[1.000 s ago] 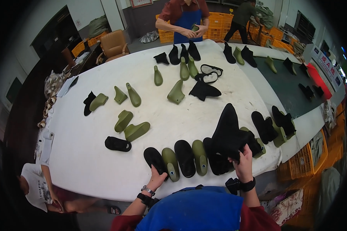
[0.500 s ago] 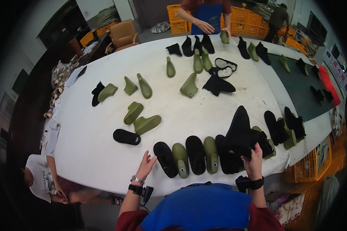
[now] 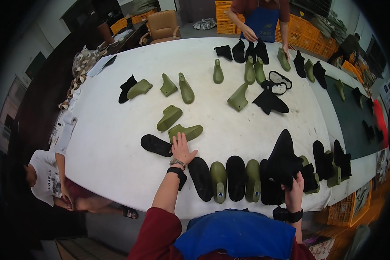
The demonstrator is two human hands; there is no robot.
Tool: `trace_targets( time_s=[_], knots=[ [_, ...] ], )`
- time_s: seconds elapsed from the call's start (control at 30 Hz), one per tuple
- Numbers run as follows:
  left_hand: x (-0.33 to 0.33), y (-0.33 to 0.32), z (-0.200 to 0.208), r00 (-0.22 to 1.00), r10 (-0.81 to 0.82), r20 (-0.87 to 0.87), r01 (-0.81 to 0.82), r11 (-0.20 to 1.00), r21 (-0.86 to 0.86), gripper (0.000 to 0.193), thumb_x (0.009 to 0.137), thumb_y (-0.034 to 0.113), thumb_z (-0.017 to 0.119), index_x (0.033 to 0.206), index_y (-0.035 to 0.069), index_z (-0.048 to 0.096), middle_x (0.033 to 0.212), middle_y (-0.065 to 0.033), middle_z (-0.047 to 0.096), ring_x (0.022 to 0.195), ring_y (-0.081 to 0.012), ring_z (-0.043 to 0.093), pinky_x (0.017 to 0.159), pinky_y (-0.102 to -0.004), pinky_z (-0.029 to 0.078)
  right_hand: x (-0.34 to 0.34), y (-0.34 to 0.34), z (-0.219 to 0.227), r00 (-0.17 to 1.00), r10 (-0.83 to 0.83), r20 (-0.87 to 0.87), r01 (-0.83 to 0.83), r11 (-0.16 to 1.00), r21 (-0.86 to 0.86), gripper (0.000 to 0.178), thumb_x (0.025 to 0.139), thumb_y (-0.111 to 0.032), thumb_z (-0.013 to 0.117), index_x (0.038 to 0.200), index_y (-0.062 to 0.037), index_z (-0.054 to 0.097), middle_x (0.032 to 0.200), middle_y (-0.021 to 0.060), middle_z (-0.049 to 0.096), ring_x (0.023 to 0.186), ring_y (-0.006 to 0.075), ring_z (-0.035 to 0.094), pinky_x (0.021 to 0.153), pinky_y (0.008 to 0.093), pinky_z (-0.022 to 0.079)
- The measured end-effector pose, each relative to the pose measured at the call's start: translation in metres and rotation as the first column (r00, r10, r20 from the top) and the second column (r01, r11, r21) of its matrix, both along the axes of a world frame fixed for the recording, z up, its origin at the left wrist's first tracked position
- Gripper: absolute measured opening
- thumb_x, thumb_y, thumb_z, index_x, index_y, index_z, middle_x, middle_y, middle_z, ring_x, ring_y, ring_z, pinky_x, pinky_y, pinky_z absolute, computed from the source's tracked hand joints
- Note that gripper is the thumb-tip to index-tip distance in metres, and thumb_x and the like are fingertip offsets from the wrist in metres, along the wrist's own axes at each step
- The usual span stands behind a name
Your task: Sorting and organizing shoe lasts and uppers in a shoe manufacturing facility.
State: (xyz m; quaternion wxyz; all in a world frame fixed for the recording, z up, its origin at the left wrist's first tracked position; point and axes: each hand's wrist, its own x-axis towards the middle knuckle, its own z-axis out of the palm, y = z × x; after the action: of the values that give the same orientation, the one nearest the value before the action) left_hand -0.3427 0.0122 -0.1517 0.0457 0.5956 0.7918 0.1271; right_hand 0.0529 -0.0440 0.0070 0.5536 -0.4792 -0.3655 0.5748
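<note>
My left hand [image 3: 183, 151] reaches over the lower green shoe last [image 3: 190, 132]; its fingers are stretched out and spread at the last's near side. Whether they touch it, I cannot tell. A black sole-like piece [image 3: 156, 145] lies just left of that hand. In my right hand [image 3: 294, 190] is a black boot upper [image 3: 283, 158], gripped by its near end, with the toe pointing away over the row below. That row along the near edge alternates black shoe pieces [image 3: 235, 177] and green lasts [image 3: 219, 182]. A second green last [image 3: 169, 118] lies just beyond my left hand.
Several more green lasts [image 3: 186, 89] and black uppers [image 3: 271, 102] are spread across the white table [image 3: 117, 130]. A co-worker [image 3: 264, 21] stands at the far side with a hand on a green last [image 3: 284, 60]. Someone sits at the left edge [image 3: 47, 173]. Orange crates [image 3: 349, 210] stand at the right.
My left hand has moved forward from the near row to the green last. My right hand still holds the black boot upper. The view has turned slightly left.
</note>
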Motion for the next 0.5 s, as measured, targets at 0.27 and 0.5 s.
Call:
trace_targets(
  time_s=[0.27,0.5],
  knots=[
    [-0.015,0.013,0.018,0.993,0.003,0.122,-0.007,1.0,0.028,0.073,0.06,0.025,0.073,0.123,0.007,0.041,0.128,-0.0189,0.032,0.122,-0.0382,0.027,0.095,-0.0471,0.031,-0.008,0.008,-0.01,0.999,0.041,0.035,-0.04,0.999,-0.023,0.023,0.083,-0.004,0.045,0.106,-0.0049,0.048,0.075,0.0023,0.057,0.053,0.0083,0.051,0.047,0.02,0.039],
    [-0.069,0.065,-0.005,0.905,0.196,0.378,-0.093,0.957,-0.273,0.081,0.052,0.025,0.075,0.12,0.02,0.031,0.128,-0.0208,0.027,0.122,-0.0398,0.024,0.099,-0.0473,0.029,0.001,0.007,-0.004,0.999,0.011,0.053,-0.01,1.0,-0.007,0.024,0.083,-0.005,0.048,0.107,-0.0027,0.05,0.083,0.0037,0.06,0.054,0.0071,0.052,0.047,0.0191,0.04]
  ],
)
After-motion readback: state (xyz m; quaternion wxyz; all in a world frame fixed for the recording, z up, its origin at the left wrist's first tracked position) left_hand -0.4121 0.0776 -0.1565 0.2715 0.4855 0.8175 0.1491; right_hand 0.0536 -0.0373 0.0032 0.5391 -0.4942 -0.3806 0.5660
